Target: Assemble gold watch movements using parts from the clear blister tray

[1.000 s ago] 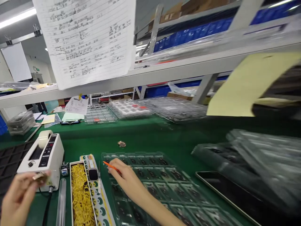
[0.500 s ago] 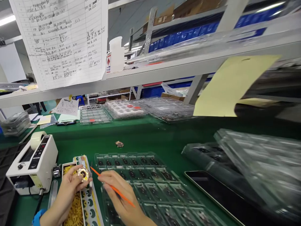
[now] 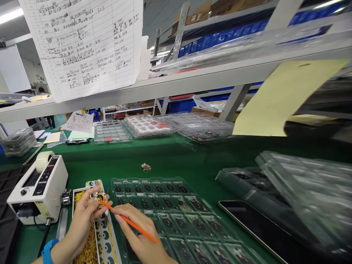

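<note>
Between its fingers and thumb, my left hand (image 3: 85, 211) holds a small round gold-coloured part (image 3: 100, 199) with a ring-shaped face; its exact kind is too small to tell. My right hand (image 3: 140, 229) grips a thin orange stick-like tool (image 3: 129, 221) like a pen, its tip at the middle of the round part. Below my left hand lies an open box of yellow rings or bands (image 3: 89, 245), beside a patterned strip (image 3: 106, 242). A clear tray (image 3: 165, 196) with dark parts in its pockets lies beyond and under my right hand.
A white tape dispenser (image 3: 41, 190) stands at the left. A small metallic piece (image 3: 145, 167) lies on the green bench (image 3: 181, 157). A dark tablet-like slab (image 3: 247, 227) and stacked clear trays (image 3: 308, 190) are at the right. Above runs a shelf rail (image 3: 176, 82) with hanging paper.
The orange tool's tip has moved left onto the round part's middle. My left hand has shifted slightly right and tilted the part. The view has moved a little.
</note>
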### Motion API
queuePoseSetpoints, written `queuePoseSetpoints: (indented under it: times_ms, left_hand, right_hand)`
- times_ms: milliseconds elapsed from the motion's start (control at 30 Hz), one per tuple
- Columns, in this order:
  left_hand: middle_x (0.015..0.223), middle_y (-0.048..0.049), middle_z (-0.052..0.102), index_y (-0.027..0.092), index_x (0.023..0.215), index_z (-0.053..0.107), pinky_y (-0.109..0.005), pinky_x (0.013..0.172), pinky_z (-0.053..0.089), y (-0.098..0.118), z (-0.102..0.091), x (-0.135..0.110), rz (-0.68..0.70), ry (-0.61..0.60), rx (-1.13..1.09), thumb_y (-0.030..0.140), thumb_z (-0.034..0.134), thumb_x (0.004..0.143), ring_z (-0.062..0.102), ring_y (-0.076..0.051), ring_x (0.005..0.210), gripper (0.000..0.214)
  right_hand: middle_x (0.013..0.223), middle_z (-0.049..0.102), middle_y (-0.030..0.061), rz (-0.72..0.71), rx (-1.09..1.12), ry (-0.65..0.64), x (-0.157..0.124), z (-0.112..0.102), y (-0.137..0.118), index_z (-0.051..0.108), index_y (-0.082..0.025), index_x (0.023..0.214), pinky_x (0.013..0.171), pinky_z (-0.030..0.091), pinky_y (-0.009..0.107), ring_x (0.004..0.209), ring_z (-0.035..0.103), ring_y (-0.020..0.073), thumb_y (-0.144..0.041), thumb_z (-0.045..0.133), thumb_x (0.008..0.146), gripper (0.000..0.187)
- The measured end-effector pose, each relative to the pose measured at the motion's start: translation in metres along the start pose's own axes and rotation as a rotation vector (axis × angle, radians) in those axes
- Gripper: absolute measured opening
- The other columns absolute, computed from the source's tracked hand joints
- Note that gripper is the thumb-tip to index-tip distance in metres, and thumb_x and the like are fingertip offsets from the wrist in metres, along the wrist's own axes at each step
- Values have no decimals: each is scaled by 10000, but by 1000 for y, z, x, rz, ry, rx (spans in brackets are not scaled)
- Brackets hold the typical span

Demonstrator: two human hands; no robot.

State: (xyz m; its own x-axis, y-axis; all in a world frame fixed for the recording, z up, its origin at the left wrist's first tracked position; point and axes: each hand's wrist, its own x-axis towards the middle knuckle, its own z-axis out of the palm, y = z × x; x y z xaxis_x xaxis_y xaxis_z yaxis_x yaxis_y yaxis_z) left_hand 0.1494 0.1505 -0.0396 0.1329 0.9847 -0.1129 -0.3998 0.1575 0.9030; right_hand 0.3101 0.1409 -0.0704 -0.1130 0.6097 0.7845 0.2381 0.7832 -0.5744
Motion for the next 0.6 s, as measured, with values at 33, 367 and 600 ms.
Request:
queuePoseSetpoints:
  times_ms: [33, 367, 600]
  left_hand:
    - [708, -4, 703, 185, 1113, 604, -350, 935, 518, 0, 0, 0, -6, 0, 1, 325, 788, 715, 705, -273, 987, 460]
    - [933, -113, 752, 153, 1095, 559, -377, 886, 537, 5, 3, 5, -62, -10, 0, 285, 701, 751, 706, -292, 979, 394]
    - [952, -101, 742, 159, 1054, 562, -352, 884, 536, 7, 5, 13, -30, -2, 42, 275, 675, 802, 713, -275, 961, 300]
  right_hand:
    - [828, 688, 40, -22, 8, -12, 0, 0, 0, 637, -208, 956, 662, 546, 262, 746, 656, 162, -101, 490, 917, 186]
    - [999, 689, 85, -201, 21, -115, 0, 2, 3, 598, -198, 1132, 724, 571, 310, 848, 646, 179, -6, 443, 888, 347]
    - [1002, 689, 118, -308, -78, -139, -4, 1, 8, 584, -164, 1153, 735, 584, 334, 885, 644, 202, 14, 461, 869, 357]
